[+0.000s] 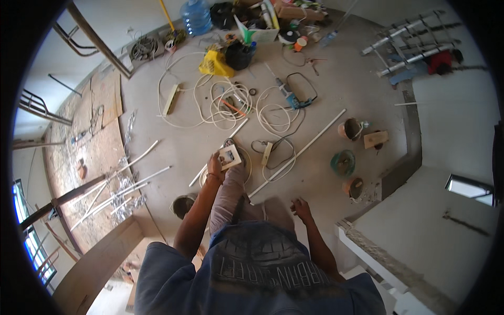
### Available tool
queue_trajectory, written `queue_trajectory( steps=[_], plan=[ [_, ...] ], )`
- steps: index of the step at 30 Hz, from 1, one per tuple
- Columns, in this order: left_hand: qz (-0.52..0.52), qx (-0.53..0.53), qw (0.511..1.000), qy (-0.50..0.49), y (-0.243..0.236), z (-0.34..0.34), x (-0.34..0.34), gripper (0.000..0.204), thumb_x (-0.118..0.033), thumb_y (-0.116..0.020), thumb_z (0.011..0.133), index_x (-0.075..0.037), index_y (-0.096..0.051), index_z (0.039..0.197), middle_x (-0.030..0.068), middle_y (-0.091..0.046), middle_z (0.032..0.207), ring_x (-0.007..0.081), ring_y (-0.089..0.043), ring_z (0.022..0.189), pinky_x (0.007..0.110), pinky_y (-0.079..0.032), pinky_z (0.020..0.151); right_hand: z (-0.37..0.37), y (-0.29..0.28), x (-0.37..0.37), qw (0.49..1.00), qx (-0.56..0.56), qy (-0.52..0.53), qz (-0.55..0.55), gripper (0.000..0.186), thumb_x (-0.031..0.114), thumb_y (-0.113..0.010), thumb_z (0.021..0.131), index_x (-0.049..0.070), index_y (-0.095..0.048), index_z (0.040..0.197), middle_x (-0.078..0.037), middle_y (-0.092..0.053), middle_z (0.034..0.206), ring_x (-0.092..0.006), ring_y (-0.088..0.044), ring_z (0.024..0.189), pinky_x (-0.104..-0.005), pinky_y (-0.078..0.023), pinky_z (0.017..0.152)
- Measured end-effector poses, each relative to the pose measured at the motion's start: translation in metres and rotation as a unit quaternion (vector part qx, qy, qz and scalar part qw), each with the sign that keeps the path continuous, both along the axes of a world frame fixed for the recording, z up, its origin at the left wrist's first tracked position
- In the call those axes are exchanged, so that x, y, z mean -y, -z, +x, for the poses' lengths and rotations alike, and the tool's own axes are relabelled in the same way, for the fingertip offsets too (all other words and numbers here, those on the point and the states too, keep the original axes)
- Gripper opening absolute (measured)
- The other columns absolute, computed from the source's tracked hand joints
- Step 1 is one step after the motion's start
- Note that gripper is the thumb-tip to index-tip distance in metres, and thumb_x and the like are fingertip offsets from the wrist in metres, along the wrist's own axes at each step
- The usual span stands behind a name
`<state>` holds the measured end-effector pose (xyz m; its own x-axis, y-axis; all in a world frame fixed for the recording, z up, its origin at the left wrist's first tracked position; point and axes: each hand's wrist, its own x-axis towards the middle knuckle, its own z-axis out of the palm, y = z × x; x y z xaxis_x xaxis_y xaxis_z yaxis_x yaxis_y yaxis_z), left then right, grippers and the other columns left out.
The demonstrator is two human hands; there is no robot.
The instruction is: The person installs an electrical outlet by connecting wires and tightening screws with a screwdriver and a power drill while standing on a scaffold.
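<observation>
Square cream frame [232,165], centre of the frame of view, is gripped at its left edge by the left hand [214,166]. Right hand [301,208] is held well apart, lower centre-right; fingers are loosely bent and nothing is seen in them. Hands not together.

Risks:
- Drop. Frame is supported from one side only, over a shoe [229,143] and the floor [325,79]. If the grip is loosened or the wrist turned, it could be tipped out and a corner chipped. Finger placement under it can't be told.
- Trip. White cable loops [273,122] are spread across upper centre, with more cable close by the shoe. A foot could be snagged if a step is taken with eyes kept on the frame.
- Roll. Long white pipe [298,153] is laid diagonally right of the legs, a shorter white pipe [198,177] to the left. If either is stepped on, footing could be lost.
- Pull. Power strip [267,153] is lying loose among cables, just above centre; by a caught cable it could be dragged. Same for the teal power drill [290,95], upper centre-right, if its cord is hooked.
- Knock. Bucket [183,207], lower left, is placed near the left forearm and leg; it could be kicked by a backward or sideways step. Contents can't be made out.
</observation>
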<state>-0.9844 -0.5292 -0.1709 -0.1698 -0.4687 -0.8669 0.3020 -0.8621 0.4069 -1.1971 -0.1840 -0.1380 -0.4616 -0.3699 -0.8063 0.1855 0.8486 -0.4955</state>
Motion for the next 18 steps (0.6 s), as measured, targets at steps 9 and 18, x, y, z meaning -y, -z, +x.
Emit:
queue_trajectory(
  steps=[9,18],
  plan=[
    [-0.06,-0.006,0.994,-0.095,0.011,0.012,0.078,0.034,-0.006,-0.05,0.088,0.0,-0.048,0.122,0.0173,-0.062,0.103,0.0244,-0.062,0.085,0.035,-0.055,0.075,-0.136,0.004,0.05,0.992,-0.002,0.029,0.122,0.027,0.027,-0.058,0.093,0.005,-0.059,0.108,-0.01,-0.065,0.084,-0.0165,-0.063,0.07,-0.0308,-0.053,0.058],
    [-0.031,0.062,0.992,-0.103,0.059,-0.002,0.059,0.028,-0.033,-0.05,0.095,-0.008,-0.06,0.089,0.0031,-0.055,0.072,0.0139,-0.055,0.067,0.027,-0.045,0.059,-0.237,0.067,0.333,0.968,-0.044,-0.234,0.081,0.021,0.025,-0.055,0.095,0.005,-0.06,0.099,-0.004,-0.064,0.077,-0.012,-0.061,0.068,-0.0296,-0.05,0.054]
  ],
)
